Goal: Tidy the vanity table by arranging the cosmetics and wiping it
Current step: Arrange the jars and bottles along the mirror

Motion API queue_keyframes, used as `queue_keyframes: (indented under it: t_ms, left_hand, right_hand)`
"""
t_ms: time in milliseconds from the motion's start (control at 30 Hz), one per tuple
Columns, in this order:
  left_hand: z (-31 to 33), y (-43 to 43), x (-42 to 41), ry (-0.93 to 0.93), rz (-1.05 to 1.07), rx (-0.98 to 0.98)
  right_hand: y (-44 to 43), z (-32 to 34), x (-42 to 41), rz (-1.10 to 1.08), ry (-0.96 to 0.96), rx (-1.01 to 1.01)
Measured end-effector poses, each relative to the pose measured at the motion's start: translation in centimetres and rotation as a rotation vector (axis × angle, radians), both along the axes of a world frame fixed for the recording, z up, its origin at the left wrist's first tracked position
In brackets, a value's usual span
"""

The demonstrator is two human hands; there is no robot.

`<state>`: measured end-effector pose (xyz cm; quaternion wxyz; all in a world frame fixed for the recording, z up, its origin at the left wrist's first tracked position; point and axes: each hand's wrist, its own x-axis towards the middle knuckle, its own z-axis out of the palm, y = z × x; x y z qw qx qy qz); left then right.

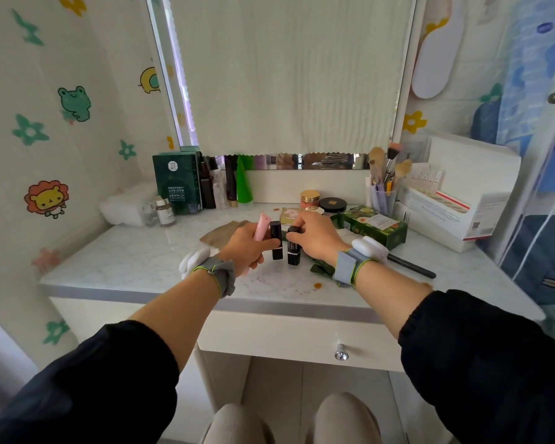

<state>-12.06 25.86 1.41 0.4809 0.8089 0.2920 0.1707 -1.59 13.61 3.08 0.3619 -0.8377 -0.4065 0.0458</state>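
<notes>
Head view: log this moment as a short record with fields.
left hand: grips pink tube and black lipstick, both upright
right hand: pinches top of second black lipstick
vanity table: marble top, orange-brown spot near front edge
back right: brush cup, green box
wiping: not yet done, judging by the spot

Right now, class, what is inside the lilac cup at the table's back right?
Makeup brushes stand in the lilac cup, bristles up. Their lower ends and whatever lies at the bottom are hidden by its wall.
</notes>
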Motion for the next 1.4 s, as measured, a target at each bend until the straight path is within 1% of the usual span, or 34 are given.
queue_keyframes:
  t_ms: [100, 267, 433, 567, 700, 900, 1000, 1100, 1300, 1400]
  left_hand:
    - [-0.2, -0.2, -0.2, 0.001, -0.016, 0.001]
    - [-0.2, -0.5, -0.3, -0.002, -0.012, -0.012]
    - [0.0, -0.6, -0.4, 0.013, -0.032, 0.009]
    - [0.2, -0.6, -0.8, 0.016, -0.061, 0.006]
    - [1.1, -0.3, -1.5, 0.018, -0.069, 0.025]
    - [2.8, 1.8, -3.0, -0.005, -0.034, 0.021]
    - [3.3, 3.2, -3.7, -0.039, 0.017, 0.016]
    - [3.7, 4.8, -4.5, -0.061, 0.065, 0.030]
    - [4.0, 9.4, -5.6, -0.046, 0.107, 0.045]
    - [4.0, 11.7, -5.6, -0.067, 0.143, 0.034]
  right_hand:
    - [-0.1, -0.2, 0.1, 0.005, 0.015, -0.001]
    - [-0.6, -0.5, -0.2, 0.019, 0.046, -0.110]
    - [-0.9, -1.0, -0.3, 0.042, 0.078, -0.135]
    - [-0.4, -1.0, -0.2, 0.041, 0.104, -0.104]
    - [0.7, -0.5, -0.5, 0.066, 0.080, -0.084]
    - [3.6, 1.0, -1.4, 0.111, 0.003, -0.077]
    - [5.3, 1.7, -2.2, 0.131, -0.013, -0.049]
    - [7.3, 2.0, -2.8, 0.157, 0.034, 0.000]
    - [12.9, 1.8, -3.5, 0.214, 0.140, 0.094]
    - [15.7, 1.8, -3.4, 0.240, 0.179, 0.106]
